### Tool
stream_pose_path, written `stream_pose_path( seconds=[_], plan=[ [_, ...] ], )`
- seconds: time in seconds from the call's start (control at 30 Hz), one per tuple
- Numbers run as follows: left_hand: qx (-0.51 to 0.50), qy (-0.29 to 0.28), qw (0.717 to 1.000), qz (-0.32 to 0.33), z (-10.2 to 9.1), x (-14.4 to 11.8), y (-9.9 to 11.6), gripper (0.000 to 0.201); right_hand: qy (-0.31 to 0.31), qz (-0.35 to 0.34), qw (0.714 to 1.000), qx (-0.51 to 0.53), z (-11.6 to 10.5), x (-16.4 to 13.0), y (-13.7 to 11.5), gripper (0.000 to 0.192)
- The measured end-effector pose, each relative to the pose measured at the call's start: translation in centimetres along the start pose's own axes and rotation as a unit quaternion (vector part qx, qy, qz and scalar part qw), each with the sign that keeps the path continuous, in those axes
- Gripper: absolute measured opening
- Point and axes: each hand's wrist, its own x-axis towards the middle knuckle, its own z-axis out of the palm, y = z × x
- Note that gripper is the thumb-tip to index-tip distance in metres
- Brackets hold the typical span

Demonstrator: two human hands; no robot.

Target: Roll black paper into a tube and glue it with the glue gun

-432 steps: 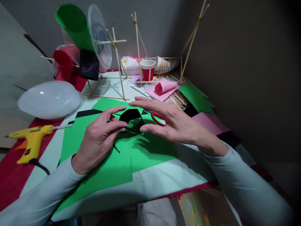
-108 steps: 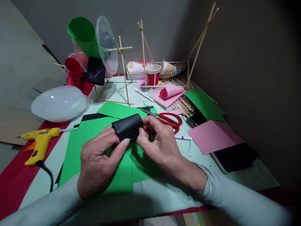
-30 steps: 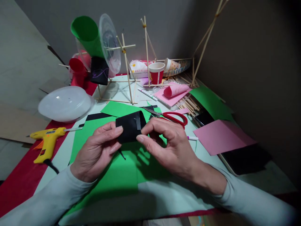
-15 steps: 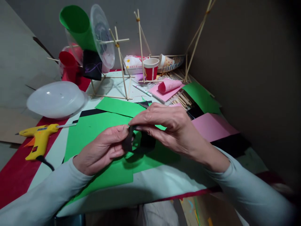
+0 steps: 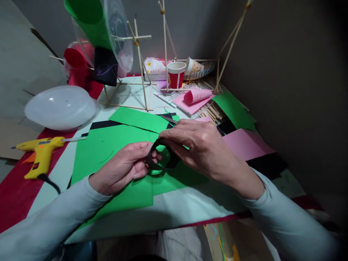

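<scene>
Left hand (image 5: 129,165) pinching left side of black paper loop (image 5: 150,163); right hand (image 5: 199,148) gripping its upper right edge. Loop held over green sheets (image 5: 95,156), near middle of desk (image 5: 190,203). Yellow glue gun (image 5: 40,156) lying at left.

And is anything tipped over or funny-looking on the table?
Yes, one thing: at the back, the dotted paper cup lies tipped on its side, while the red cup next to it stands upright. I see no spill. The black loop, held by the left hand and right hand, shows no tear.
</scene>
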Motion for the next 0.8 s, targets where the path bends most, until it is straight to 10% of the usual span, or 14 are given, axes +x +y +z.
stream_pose_path(
  seconds=[0.17,0.33,0.47,0.8],
  plan=[
    [0.144,0.056,0.979,0.132,-0.1,-0.1,-0.1,0.024,-0.008,0.047,0.997,-0.06,-0.4,0.1,0.1,0.024],
    [0.325,0.163,0.878,0.311,0.2,-0.9,-0.1,0.03,-0.055,0.095,0.983,-0.148,0.1,0.4,0.2,0.021],
    [0.433,0.127,0.789,0.416,0.9,-0.9,-0.1,0.028,-0.072,0.107,0.981,-0.147,0.3,0.7,-0.1,0.022],
    [0.552,0.135,0.678,0.466,2.2,1.8,2.0,0.017,-0.11,0.127,0.968,-0.189,-0.1,0.8,-0.8,0.029]
  ],
)
